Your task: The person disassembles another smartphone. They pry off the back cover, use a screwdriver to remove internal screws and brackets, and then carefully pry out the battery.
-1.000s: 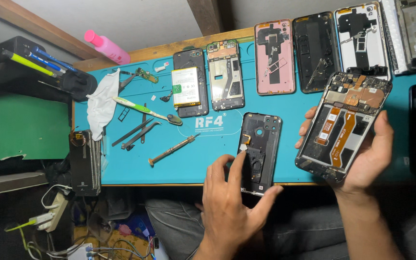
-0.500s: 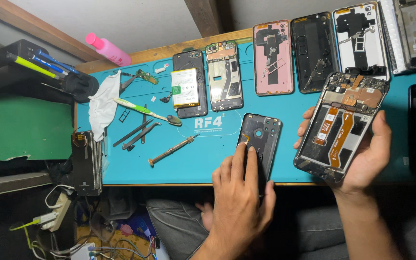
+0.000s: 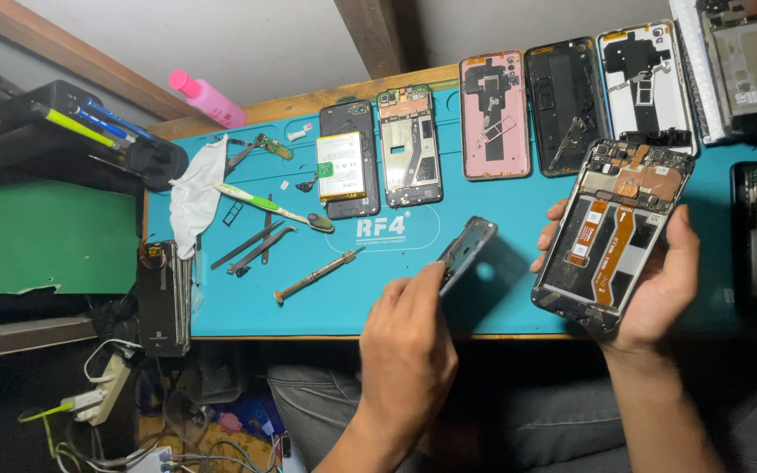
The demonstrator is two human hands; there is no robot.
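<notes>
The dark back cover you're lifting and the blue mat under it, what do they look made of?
Dark phone back cover, tilted up by the left hand: likely moulded plastic, thin with a dull sheen. Flat blue work mat: probably silicone or rubber, matte and even, though texture is unclear.

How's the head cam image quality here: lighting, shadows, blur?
Head view: light is even on the teal mat, with no strong glare; the lifted dark back cover throws a shadow onto the mat beside it; below the table edge it goes dark; the left hand looks slightly soft, while the open phone frame in the right hand is sharp.
</notes>
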